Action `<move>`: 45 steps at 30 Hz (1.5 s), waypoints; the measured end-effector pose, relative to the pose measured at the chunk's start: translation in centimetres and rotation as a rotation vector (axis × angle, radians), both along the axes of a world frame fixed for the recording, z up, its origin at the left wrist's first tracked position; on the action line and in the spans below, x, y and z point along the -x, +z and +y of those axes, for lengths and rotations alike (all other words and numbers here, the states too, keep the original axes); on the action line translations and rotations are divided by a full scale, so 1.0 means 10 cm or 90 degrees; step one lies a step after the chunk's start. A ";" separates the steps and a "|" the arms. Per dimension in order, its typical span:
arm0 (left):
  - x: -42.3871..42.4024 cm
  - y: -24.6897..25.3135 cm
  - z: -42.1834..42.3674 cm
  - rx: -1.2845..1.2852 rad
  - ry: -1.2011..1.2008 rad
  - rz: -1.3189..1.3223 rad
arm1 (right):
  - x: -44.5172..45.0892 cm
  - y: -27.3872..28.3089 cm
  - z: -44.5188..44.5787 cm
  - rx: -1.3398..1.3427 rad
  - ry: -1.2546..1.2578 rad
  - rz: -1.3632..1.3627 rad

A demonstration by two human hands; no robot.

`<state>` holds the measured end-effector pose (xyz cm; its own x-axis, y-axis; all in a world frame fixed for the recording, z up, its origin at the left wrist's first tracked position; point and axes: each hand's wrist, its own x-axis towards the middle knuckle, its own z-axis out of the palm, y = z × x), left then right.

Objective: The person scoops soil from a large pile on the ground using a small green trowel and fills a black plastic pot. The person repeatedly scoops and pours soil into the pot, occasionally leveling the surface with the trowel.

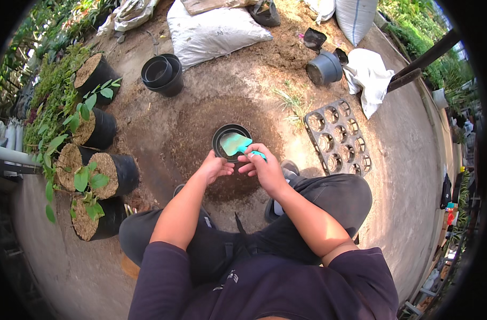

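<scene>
In front of me is a round black plastic pot [214, 143], its open top facing up. My right hand [260, 163] grips the handle of a turquoise hand trowel [234, 143], whose blade lies across the pot's mouth and bears some dirt. Against the near left side of the pot rests my left hand [217, 166], its thumb at the rim and its fingers reaching below. Whether those fingers bear the pot's weight cannot be told. The blade and my hands hide much of the pot's inside.
Soil-filled black grow bags [125, 176] with leafy stems line the left. Nested black pots [175, 82] stand ahead, near a white sack [211, 34]. At right lie a black plant tray [339, 136], a grey pot [327, 68] and a crumpled white sack [371, 76].
</scene>
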<state>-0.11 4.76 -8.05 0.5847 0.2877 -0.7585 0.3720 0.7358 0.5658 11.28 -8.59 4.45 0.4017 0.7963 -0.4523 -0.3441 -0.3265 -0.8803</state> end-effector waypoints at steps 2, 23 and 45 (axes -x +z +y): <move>-0.01 -0.04 -0.03 0.010 -0.003 -0.013 | -0.02 -0.11 -0.01 0.001 -0.002 -0.025; -0.04 0.08 -0.09 -0.041 0.001 0.004 | 0.05 -0.11 0.06 -0.012 -0.111 0.013; 0.23 0.48 -0.11 -0.768 -0.019 0.241 | -0.77 0.85 -1.14 -0.536 -0.100 0.255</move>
<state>-2.45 3.70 -3.22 0.4070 0.9018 -0.1453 0.6646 -0.1832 0.7244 19.03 -20.00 12.91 0.4718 0.8737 0.1187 -0.6581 0.4385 -0.6121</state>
